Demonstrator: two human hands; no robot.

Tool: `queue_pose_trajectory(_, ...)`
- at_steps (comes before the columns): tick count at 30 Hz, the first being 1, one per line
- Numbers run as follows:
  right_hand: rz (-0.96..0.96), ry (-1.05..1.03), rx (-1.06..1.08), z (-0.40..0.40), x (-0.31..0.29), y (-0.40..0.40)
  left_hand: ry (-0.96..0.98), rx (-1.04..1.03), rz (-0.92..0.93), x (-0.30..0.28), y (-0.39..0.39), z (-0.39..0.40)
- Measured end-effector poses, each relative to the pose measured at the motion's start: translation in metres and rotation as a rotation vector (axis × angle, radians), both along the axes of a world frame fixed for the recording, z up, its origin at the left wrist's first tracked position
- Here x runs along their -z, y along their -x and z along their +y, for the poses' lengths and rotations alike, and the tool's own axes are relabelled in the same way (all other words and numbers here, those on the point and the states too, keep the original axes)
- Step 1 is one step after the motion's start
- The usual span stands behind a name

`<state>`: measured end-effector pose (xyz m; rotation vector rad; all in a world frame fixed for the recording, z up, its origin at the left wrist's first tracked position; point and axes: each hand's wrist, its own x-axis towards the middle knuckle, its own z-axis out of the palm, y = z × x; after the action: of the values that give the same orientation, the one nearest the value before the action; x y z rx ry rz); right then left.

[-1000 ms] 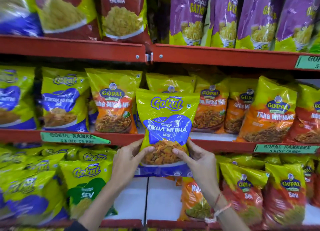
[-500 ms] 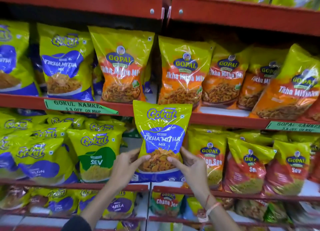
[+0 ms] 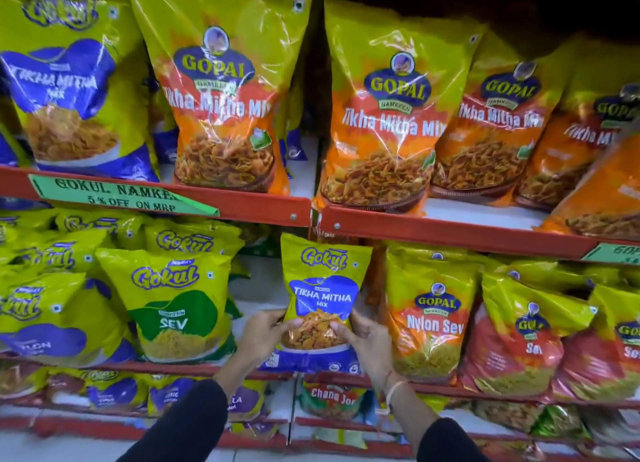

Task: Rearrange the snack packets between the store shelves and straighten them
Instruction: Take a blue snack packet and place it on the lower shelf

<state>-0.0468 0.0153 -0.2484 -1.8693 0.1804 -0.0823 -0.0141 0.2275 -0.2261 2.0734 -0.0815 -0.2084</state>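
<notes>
Left hand [image 3: 265, 335]: pinching the Gokul Tikha Mitha packet [image 3: 322, 288] at its lower left.
Right hand [image 3: 369, 340]: pinching its lower right.
Packet: upright, between Gokul Sev packet [image 3: 173, 305] and Gopal Nylon Sev packet [image 3: 433, 319].

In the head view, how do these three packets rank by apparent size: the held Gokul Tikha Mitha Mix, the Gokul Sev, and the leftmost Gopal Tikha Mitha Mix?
1. Gopal Tikha Mitha Mix, largest, though nearer the camera.
2. Gokul Sev.
3. Gokul Tikha Mitha Mix, smallest.

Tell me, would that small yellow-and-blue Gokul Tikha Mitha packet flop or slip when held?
The yellow-and-blue plastic Gokul Tikha Mitha packet probably flops little: gripped low by the left hand and right hand, its top stands upright. Its glossy film looks slippery. It likely tips easily, being tall and narrow.
</notes>
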Motion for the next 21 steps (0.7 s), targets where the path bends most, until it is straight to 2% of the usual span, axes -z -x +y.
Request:
queue_pose_trajectory(2, 0.043, 0.053, 0.016, 0.0, 0.006, -0.01, 0.084, -0.026, 0.086, 0.023, -0.014, 0.0)
queue_pose_trajectory(5, 0.105, 0.165, -0.012, 0.004, 0.004, -0.023, 0.053, -0.087, 0.158, 0.047, -0.028, -0.003)
queue_pose_trajectory(9, 0.168, 0.253, -0.05, 0.008, 0.0, -0.036, 0.047, -0.139, 0.178, 0.041, -0.032, -0.009)
queue_pose_trajectory(12, 0.194, 0.289, -0.05, 0.013, -0.007, -0.033, -0.009, -0.078, 0.179, 0.029, -0.026, -0.008)
queue_pose_trajectory(15, 0.126, 0.348, -0.024, 0.023, -0.027, -0.024, -0.015, -0.072, 0.085, 0.009, -0.021, -0.002)
queue_pose_trajectory(18, 0.028, 0.396, 0.002, 0.035, -0.07, -0.011, 0.039, -0.067, -0.033, -0.035, -0.01, 0.007)
queue_pose_trajectory(21, -0.13, 0.317, -0.042, 0.051, -0.129, 0.0, 0.15, -0.031, -0.172, -0.089, 0.0, 0.022)
